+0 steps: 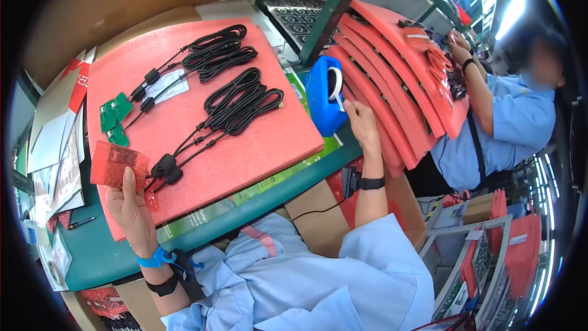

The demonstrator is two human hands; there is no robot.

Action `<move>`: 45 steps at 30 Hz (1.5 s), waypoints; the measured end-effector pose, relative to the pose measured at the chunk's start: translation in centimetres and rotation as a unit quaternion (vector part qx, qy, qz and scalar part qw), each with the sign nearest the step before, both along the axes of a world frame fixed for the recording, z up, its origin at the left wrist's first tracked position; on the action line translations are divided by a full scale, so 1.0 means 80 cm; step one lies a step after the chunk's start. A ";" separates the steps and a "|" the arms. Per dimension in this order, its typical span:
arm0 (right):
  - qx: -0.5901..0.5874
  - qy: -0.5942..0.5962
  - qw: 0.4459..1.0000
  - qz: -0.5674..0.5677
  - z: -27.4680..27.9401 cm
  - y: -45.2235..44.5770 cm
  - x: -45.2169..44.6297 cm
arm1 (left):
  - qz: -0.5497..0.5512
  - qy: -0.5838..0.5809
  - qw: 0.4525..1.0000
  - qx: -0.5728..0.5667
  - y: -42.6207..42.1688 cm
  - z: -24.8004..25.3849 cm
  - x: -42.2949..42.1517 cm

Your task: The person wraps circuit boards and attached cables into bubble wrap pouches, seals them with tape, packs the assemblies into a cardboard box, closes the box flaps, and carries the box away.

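My left hand (130, 202) grips a red bubble-wrap bag (116, 164), thumb on top, at the front left of a pink foam sheet (269, 153). Black cable ends run to the bag; whether a board sits inside is hard to tell. Beside it, coiled black cables (236, 101) lie with their connector blocks (166, 168) near the bag. Further back are more coiled cables (214, 55) and green circuit boards (115, 110). My right hand (362, 124) pinches the end of white tape (342, 103) at a blue tape dispenser (321, 95).
To the right, stacked pink foam sheets (392, 79) carry cables and red bags, with a co-worker in a blue shirt (520, 113) behind them. Papers (49, 141) and a pen (81, 223) lie at the left. A green post (327, 15) rises behind the dispenser.
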State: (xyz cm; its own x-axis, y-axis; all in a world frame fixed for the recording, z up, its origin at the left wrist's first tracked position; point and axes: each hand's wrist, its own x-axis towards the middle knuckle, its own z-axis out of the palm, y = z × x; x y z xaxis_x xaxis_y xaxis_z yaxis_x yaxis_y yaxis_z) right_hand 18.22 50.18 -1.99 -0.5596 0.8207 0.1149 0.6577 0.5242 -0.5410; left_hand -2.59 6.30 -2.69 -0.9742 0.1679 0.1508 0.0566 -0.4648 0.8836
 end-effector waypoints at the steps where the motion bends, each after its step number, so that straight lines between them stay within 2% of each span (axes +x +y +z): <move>1: -0.066 0.103 0.992 0.013 -0.006 -0.001 -0.002 | 0.007 0.000 1.000 0.002 0.000 0.000 0.000; 3: -0.192 0.304 0.932 0.037 -0.017 -0.004 -0.005 | 0.004 0.005 1.000 0.000 -0.003 -0.003 -0.001; 4: -0.194 0.304 0.932 0.035 -0.022 -0.007 -0.005 | 0.000 0.010 1.000 -0.002 -0.004 -0.004 -0.001; 7: -0.179 0.413 0.893 0.012 -0.034 -0.012 -0.009 | -0.005 0.015 1.000 -0.003 -0.004 -0.003 -0.001; 12: -0.153 0.452 0.878 -0.013 -0.034 -0.041 0.007 | 0.000 0.011 1.000 -0.003 -0.003 -0.004 -0.004; 15: -0.120 0.408 0.904 -0.050 -0.043 -0.062 0.010 | -0.006 0.009 1.000 -0.003 -0.003 -0.003 -0.006; 20: -0.064 0.408 0.910 -0.018 -0.052 -0.061 0.010 | -0.023 0.004 1.000 -0.004 -0.001 0.002 -0.005; 23: 0.061 0.249 0.966 0.038 -0.029 -0.047 0.026 | -0.001 0.002 1.000 -0.001 0.005 0.008 0.000; 25: 0.073 0.263 0.959 0.078 -0.041 -0.033 0.037 | 0.016 0.003 1.000 -0.014 0.009 0.015 0.006; 27: 0.004 0.295 0.954 0.052 -0.062 -0.028 0.047 | 0.028 0.018 0.999 -0.041 0.011 0.020 0.008; 29: 0.027 0.367 0.929 0.033 -0.077 -0.034 0.042 | 0.029 0.027 0.997 -0.070 0.007 0.018 0.007; 30: 0.016 0.368 0.928 0.055 -0.068 -0.050 0.024 | 0.021 0.020 0.996 -0.088 0.004 0.019 0.007; 32: 0.104 0.451 0.886 0.030 -0.022 -0.110 0.000 | 0.039 0.019 0.996 -0.075 0.006 0.022 0.009; 34: 0.140 0.349 0.914 0.153 0.024 -0.169 -0.033 | 0.024 0.028 0.998 -0.049 0.007 0.025 0.008; 36: 0.062 0.305 0.897 0.315 0.051 -0.219 -0.075 | 0.037 0.042 0.996 -0.065 0.007 0.023 0.008; 38: -0.056 0.233 0.886 0.397 0.083 -0.280 -0.115 | 0.050 0.071 0.992 -0.094 0.008 0.020 0.008; 40: -0.100 0.240 0.849 0.459 0.084 -0.315 -0.153 | 0.049 0.069 0.991 -0.104 0.008 0.019 0.011; 43: -0.077 0.230 0.818 0.521 0.086 -0.345 -0.196 | 0.046 0.066 0.989 -0.128 0.006 0.017 0.014; 45: -0.086 0.223 0.819 0.522 0.084 -0.353 -0.214 | 0.083 0.130 0.972 -0.178 0.007 0.014 0.014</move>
